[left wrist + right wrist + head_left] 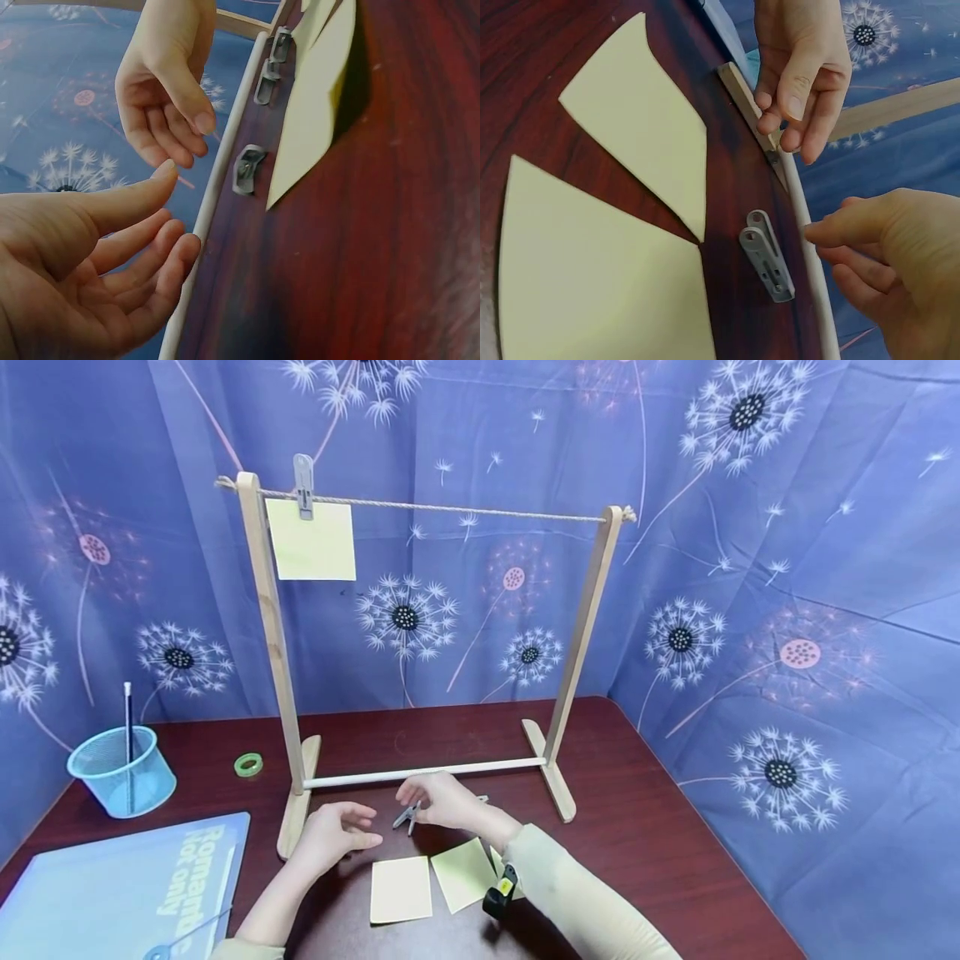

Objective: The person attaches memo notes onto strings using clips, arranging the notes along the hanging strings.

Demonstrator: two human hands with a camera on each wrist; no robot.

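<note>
My left hand [330, 839] hovers above the table with its fingers loosely bent and nothing in them. Facing it, my right hand [448, 802] is also free of any object, held over a grey clothespin [406, 817] on the tabletop. The right wrist view shows that clothespin [767, 257] lying apart from the fingertips. Several grey clothespins [246, 169] lie in a row in the left wrist view. Nearer the front are yellow paper squares, one flat sheet [401, 890] and another sheet [463, 872] beside it, with a third partly hidden by the right sleeve.
A wooden frame [273, 643] carries a rope [450, 509]; a clothespin [303, 485] holds a yellow note [313, 543] at its left end. Leftward are green tape [248, 765], a blue mesh cup [135, 781] with a pencil, and a light-blue folder [112, 893].
</note>
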